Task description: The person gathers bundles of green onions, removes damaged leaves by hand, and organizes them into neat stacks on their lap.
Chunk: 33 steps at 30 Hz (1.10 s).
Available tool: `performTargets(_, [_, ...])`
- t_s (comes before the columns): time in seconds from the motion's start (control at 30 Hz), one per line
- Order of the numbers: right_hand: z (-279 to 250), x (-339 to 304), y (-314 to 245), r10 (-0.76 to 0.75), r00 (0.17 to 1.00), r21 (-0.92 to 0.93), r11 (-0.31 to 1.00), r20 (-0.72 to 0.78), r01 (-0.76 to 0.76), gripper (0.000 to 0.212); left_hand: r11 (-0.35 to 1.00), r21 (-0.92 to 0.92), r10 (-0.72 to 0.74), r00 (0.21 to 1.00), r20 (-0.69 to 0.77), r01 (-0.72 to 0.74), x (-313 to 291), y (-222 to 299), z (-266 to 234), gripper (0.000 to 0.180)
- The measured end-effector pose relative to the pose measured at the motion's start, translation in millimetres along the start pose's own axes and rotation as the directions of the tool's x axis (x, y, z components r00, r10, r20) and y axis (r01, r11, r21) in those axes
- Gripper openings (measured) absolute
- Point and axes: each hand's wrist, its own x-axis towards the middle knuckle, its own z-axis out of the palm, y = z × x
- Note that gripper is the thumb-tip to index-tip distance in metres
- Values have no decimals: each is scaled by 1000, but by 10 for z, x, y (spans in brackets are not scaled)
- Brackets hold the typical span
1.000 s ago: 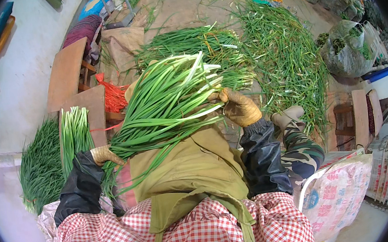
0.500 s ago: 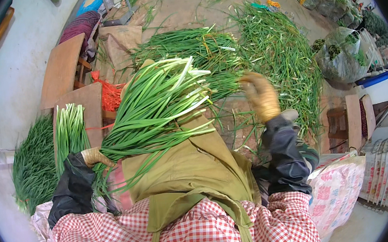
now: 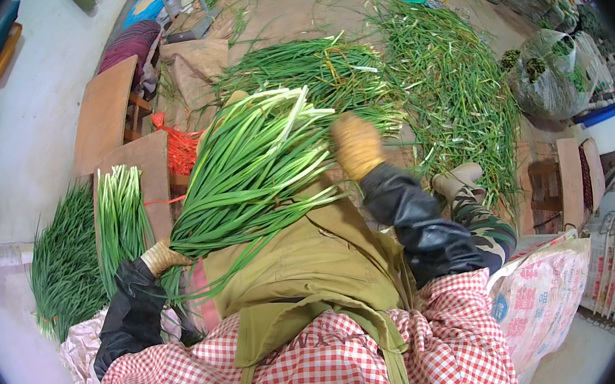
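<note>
A thick bunch of Chinese chives (image 3: 252,168) lies across my lap on the olive apron (image 3: 284,254), its pale stem ends pointing right. My left hand (image 3: 164,257), in a tan glove, is closed round the green leaf ends at the bunch's lower left. Just off the pale ends is my right hand (image 3: 357,145), also gloved, its fingers curled; whatever they may hold is hidden. A neat sheaf of chives (image 3: 121,219) leans on a brown board (image 3: 150,160) at my left.
Tied chives (image 3: 302,72) lie on the floor ahead, beside a wide heap of loose leaves (image 3: 455,94). Darker chives (image 3: 67,255) stand at the far left. Red netting (image 3: 182,151) sits by the boards. At the right are a filled plastic bag (image 3: 551,80) and a low wooden stool (image 3: 554,185).
My right hand has moved left, from over the floor heap to beside the pale stem ends. The left hand keeps its grip. The whole view has shifted slightly.
</note>
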Motion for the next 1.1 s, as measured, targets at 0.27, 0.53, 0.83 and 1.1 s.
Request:
performTargets(0.27, [-279,-42,1208,227,957,176,950,180,-259,60,991,-127,-26,997,76,35,74,225,54,31])
performTargets(0.53, [135,216,-81,-325,872,845,508,366,-165,61,646,634,434,888,154,-425,246,-443,-300,42])
performTargets(0.83, [1072,-375,1915,149,812,0,984,564,-180,43,592,800,450,864,-225,-101,48,375,13,41])
performTargets(1.1, [-502,297,254,-180,942,956,137,282,-260,33,878,478,278,771,-573,39,26,-346,79,58])
